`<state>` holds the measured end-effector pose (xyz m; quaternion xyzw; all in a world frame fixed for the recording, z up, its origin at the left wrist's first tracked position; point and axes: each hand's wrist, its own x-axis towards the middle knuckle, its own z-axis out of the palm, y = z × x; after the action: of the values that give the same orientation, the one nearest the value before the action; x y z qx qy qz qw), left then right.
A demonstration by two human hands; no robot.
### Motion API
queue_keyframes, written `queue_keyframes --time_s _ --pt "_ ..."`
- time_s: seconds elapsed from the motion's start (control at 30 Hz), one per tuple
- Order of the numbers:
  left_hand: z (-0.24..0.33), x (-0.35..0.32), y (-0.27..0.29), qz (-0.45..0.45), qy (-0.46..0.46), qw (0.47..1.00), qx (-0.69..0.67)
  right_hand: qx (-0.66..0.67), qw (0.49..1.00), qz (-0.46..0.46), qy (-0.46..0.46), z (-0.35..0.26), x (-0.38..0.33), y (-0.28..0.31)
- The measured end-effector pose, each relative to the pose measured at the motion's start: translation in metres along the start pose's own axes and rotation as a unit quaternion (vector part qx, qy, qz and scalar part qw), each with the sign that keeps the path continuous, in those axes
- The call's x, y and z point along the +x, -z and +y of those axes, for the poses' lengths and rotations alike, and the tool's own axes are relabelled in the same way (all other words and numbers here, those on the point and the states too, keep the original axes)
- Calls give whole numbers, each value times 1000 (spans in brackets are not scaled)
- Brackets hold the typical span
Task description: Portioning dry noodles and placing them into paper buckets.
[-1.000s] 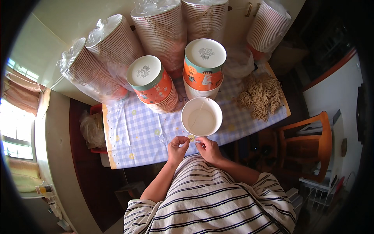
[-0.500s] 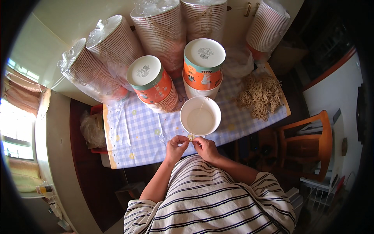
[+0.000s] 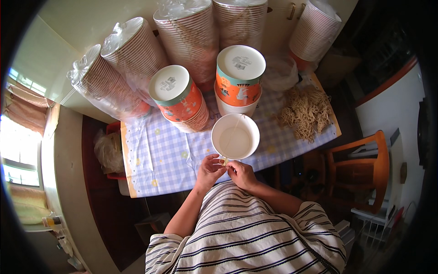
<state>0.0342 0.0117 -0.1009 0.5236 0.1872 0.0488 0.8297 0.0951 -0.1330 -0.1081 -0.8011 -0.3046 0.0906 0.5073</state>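
Note:
A white paper bucket (image 3: 236, 139) stands upright near the table's front edge, its inside facing up. A thin beige cord (image 3: 234, 132) runs from its far rim across the opening to my fingers at the near rim. My left hand (image 3: 210, 170) holds the cord's near end between thumb and fingertips, the other fingers loosely curled and lifted. Close beside it, my right hand (image 3: 242, 174) pinches the cord with thumb and forefinger. A small yellowish patch shows between the hands, too small to make out. Right of the bucket lies a tangled heap of beige cords (image 3: 305, 113).
Behind the bucket stand two upside-down stacks of orange printed buckets, a left stack (image 3: 180, 102) and a right stack (image 3: 239, 84). Several tall plastic-wrapped stacks (image 3: 187, 41) line the back. A blue checked cloth (image 3: 169, 155) covers the table. A wooden chair (image 3: 381, 169) stands right.
My left hand has lifted and loosened its upper fingers, moving slightly right and closer to my right hand. The right hand and bucket have barely moved.

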Motion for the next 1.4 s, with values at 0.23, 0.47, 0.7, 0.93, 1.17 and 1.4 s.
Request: queue_keyframes --time_s 0.23,0.47,0.7,0.93,1.17,1.4 --pt "-13 6 8 18 -2 998 66 -8 1000 -3 11 0 1 0" --pt "-15 5 10 46 -14 991 128 -27 1000 3 14 2 1 2" --pt "-15 6 11 54 -22 989 137 -26 1000 7 1 0 1 4" --pt "-13 5 12 49 -12 991 122 -29 1000 5 -2 0 0 6" --pt "-5 2 10 31 1 993 111 21 999 -36 -8 -10 4 7" --pt "4 2 18 -1 34 998 57 21 1000 -6 22 2 5 -3"
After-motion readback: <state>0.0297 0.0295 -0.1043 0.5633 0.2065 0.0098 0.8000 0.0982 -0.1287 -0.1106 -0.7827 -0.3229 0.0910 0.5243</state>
